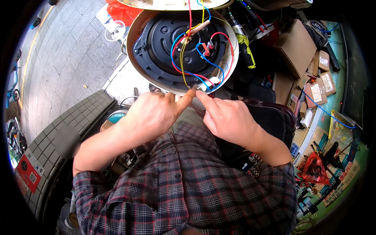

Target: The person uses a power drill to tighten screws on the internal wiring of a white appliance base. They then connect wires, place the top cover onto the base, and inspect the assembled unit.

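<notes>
A round cream-coloured appliance housing (131,51), opened up, stands in front of me with a black ribbed inner part (156,43) showing. Red, blue and yellow wires (182,58) run across it, some of them to a white connector (213,82) by the near rim. My left hand (154,111) and my right hand (231,119) meet at that rim, fingertips almost touching. Each has one finger stretched forward and the others curled in. A small dark piece shows between the fingertips, beside the yellow wire's lower end; its kind is too small to tell.
A cream cover (172,4) tilts at the top, joined by wires. Right of the housing lies a yellow-green tool (246,51). Cardboard boxes (295,47) and a red plastic bag (315,168) lie along the right. Grey paving (74,47) spreads at the left.
</notes>
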`<action>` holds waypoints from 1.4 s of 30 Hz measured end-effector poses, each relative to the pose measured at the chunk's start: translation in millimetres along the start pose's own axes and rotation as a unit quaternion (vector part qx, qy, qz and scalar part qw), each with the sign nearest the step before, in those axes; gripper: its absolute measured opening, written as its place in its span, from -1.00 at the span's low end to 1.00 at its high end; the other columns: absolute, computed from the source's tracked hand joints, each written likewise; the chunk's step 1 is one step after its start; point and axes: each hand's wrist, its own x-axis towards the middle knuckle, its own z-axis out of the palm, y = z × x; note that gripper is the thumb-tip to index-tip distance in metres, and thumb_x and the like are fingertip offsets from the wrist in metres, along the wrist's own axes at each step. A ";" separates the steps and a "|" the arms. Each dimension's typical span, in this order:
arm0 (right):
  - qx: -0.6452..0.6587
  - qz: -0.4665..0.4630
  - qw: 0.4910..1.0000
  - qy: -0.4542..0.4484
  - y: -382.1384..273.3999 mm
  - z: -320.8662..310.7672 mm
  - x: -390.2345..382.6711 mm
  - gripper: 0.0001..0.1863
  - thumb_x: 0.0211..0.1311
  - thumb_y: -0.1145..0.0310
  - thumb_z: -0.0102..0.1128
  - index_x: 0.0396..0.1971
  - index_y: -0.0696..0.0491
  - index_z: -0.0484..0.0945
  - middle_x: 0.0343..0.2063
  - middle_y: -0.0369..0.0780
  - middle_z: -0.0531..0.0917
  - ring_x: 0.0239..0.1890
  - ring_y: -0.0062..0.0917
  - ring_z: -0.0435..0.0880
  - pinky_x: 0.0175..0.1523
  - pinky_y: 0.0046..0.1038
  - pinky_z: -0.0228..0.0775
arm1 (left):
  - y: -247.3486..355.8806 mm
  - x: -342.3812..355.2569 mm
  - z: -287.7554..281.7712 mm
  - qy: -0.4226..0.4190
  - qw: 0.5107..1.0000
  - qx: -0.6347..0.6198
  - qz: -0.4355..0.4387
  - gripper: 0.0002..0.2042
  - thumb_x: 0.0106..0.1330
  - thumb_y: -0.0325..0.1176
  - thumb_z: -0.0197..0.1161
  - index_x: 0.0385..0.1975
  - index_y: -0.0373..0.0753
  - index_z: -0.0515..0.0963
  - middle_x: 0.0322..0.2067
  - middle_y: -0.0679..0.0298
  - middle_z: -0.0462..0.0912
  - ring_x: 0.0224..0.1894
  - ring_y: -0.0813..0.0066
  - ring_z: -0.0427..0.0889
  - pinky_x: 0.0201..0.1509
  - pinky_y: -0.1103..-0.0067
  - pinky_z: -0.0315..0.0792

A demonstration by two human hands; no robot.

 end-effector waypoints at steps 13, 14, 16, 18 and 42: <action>0.034 0.069 0.994 -0.073 -7.2 -6.5 -1.1 -0.37 0.27 0.36 0.29 0.34 0.22 0.49 -0.39 -0.05 0.75 -0.43 -0.15 0.78 -0.33 -0.17 0.66 | -38.8 21.5 -27.9 0.130 0.983 -0.021 0.128 -0.61 0.24 -0.29 0.36 0.08 -0.15 0.62 -0.36 0.33 0.59 -0.33 0.33 0.73 -0.30 0.41 0.62; 0.036 0.063 0.995 -0.068 -5.7 -6.0 -2.2 -0.37 0.27 0.33 0.30 0.33 0.23 0.49 -0.38 -0.04 0.75 -0.42 -0.15 0.80 -0.32 -0.17 0.68 | -41.5 24.7 -29.0 0.121 0.983 -0.017 0.139 -0.59 0.23 -0.27 0.35 0.10 -0.15 0.60 -0.36 0.33 0.59 -0.33 0.33 0.73 -0.30 0.41 0.62; 0.049 0.061 0.994 -0.073 -1.9 -9.7 -2.7 -0.37 0.26 0.34 0.30 0.34 0.19 0.49 -0.36 -0.06 0.74 -0.39 -0.16 0.80 -0.30 -0.18 0.68 | -44.5 31.8 -30.4 0.103 0.982 -0.009 0.158 -0.55 0.23 -0.24 0.34 0.14 -0.16 0.58 -0.36 0.33 0.59 -0.33 0.33 0.74 -0.30 0.41 0.62; 0.054 0.055 0.994 -0.080 -0.2 -14.9 -2.1 -0.37 0.25 0.36 0.31 0.35 0.16 0.49 -0.36 -0.07 0.73 -0.37 -0.17 0.80 -0.29 -0.19 0.68 | -48.4 34.5 -31.9 0.081 0.983 0.026 0.161 -0.56 0.30 -0.19 0.30 0.16 -0.16 0.55 -0.36 0.32 0.59 -0.33 0.33 0.74 -0.31 0.40 0.62; 0.041 0.071 0.987 -0.141 -0.6 -15.7 9.0 -0.61 0.29 0.38 0.22 0.06 0.24 0.50 -0.58 -0.01 0.69 -0.47 -0.03 0.77 -0.31 -0.03 0.65 | -49.5 42.2 -43.7 0.075 0.974 -0.019 0.212 -0.78 0.27 -0.21 0.34 -0.24 -0.23 0.65 -0.29 0.22 0.52 -0.35 0.28 0.72 -0.29 0.37 0.66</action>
